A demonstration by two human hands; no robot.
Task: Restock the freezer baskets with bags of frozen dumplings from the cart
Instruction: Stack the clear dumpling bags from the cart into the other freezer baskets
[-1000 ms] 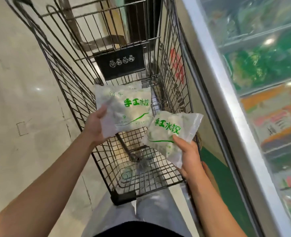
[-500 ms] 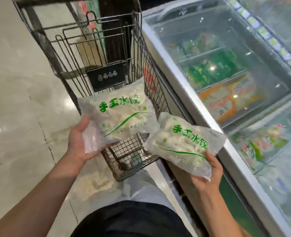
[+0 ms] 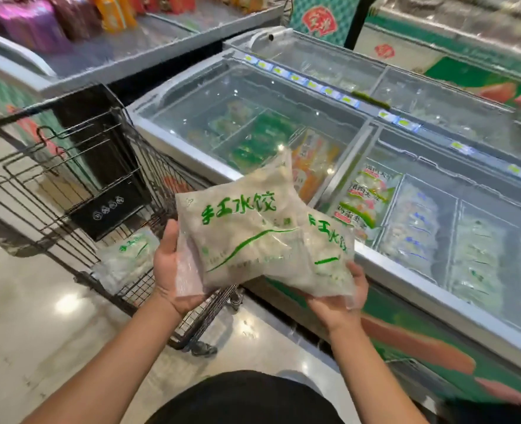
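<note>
Head view: the left hand [image 3: 169, 267] grips the near edge of one dumpling bag [image 3: 237, 231], thumb on top and fingers curled under the clear seam. The right hand [image 3: 341, 296] cradles a second dumpling bag [image 3: 329, 255] from below, its fingers wrapped up around the lower right corner. The two bags overlap between the hands, the left one lying partly on top of the right one. Both are held in the air, just short of the freezer's near rim [image 3: 406, 281], not yet over any basket.

To the left of the left hand stands the wire cart [image 3: 69, 179], with at least one more bag [image 3: 127, 255] lying on its floor. Beyond and to the right of the right hand, under the glass lid [image 3: 482, 209], baskets of pale bags [image 3: 412, 228] sit in rows.

The main risk, as I judge it, is the lid: whether the glass above those baskets is slid open cannot be told, and with both hands full neither is free to move it. The bags look slick and frosted, held only at their edges, so the upper one could slide off the lower one during the reach and drop to the floor or into the wrong compartment.
</note>
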